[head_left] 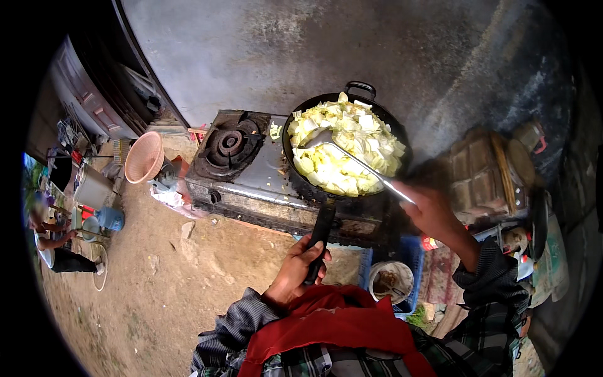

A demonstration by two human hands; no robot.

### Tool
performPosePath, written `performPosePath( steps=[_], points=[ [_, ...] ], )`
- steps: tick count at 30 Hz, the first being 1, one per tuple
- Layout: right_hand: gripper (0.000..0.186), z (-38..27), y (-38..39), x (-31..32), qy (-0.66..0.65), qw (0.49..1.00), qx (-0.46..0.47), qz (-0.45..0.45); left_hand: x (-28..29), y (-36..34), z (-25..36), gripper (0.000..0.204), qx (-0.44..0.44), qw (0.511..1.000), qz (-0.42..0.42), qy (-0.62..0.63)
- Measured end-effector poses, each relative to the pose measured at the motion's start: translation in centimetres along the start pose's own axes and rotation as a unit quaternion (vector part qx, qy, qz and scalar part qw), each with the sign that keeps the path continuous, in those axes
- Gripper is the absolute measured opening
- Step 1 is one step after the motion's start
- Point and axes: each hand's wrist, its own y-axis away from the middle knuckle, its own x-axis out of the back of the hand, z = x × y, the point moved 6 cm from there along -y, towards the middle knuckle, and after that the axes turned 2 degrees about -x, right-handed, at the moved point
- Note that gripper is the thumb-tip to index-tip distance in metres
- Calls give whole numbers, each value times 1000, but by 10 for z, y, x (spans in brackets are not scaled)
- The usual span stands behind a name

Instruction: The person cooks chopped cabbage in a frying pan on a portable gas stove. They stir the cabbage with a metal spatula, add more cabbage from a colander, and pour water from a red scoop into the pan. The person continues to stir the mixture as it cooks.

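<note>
Cabbage [370, 147], chopped into pale yellow and white pieces, lies heaped in a large dark wok [397, 124] on a metal stove [257, 166]. The wok is the landmark for every place given here. The person's left hand [296, 264] is on its near side, fingers wrapped around a long black handle [322, 229] that points up toward the wok's near edge. The right hand [433, 217] is beside the wok, at its near right; it grips the upper end of a metal spatula [364, 165], though how each finger lies is too unclear to tell. The tool slants over the wok's rim, its broad head resting among the cabbage left of the wok's middle.

A small loop handle [360, 85] rises from the wok's far edge, in front of a grey, stained wall [251, 50]. Just left of the wok, a cabbage scrap [275, 131] lies on the stovetop; beyond that is a bare, grimy burner [230, 143]. Farther left of the wok is a peach-coloured basket [144, 158]. Well apart to its far left, another person [59, 245] stands near a blue jug [110, 218]. Below the wok, toward the right, a blue crate [412, 264] holds a whitish tub [391, 281].
</note>
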Motion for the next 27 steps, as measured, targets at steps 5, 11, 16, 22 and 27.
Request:
performPosePath(
  steps=[5, 11, 16, 22, 27],
  points=[
    [47, -5, -19, 9, -61, 997, -38, 18, 1, 1, 0, 17, -10, 1000, -1, -11],
    [45, -1, -65, -10, -43, 996, -83, 14, 3, 2, -3, 19, -7, 1000, -5, -9],
    [46, -2, -57, -15, 14, 1000, -17, 2, -1, -2, -3, 16, -6, 1000, -4, -20],
    [45, -6, -36, -18, 27, 999, -44, -19, 2, -6, -2, 18, -5, 1000, -11, -11],
    [50, -29, -19, -3, -59, 996, -2, 61, 24, 16, -14, 41, -7, 1000, 29, -1]
  ],
)
